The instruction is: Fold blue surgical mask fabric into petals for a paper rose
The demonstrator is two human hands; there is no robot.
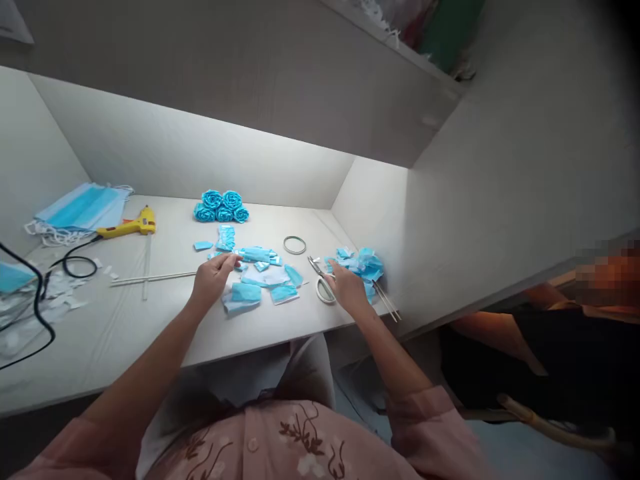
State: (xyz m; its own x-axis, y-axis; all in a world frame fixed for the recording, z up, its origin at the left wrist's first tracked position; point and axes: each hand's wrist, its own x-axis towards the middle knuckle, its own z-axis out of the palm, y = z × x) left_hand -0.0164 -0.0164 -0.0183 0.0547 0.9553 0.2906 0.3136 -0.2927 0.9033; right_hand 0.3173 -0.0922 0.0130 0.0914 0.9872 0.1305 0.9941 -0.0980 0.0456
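Observation:
Over the middle of the white desk, my left hand (213, 277) has its thumb and fingers pressed together beside blue fabric pieces (245, 293); what it pinches, if anything, is too small to make out. My right hand (347, 287) is at the scissors (315, 266), near a roll of white tape (325, 291); whether its fingers grip them is unclear. Just right of it lies a heap of crumpled blue pieces (369, 264). A green ring-shaped roll (295, 245) lies between and beyond the hands. Thin sticks (160, 278) extend left from my left hand.
Several blue rosettes (221, 207) stand at the back. A yellow glue gun (133, 223), its black cable, blue masks (85, 207) and white scraps (45, 297) occupy the left. More sticks (387, 301) lie right. Beyond the right partition (480, 200) sits another person.

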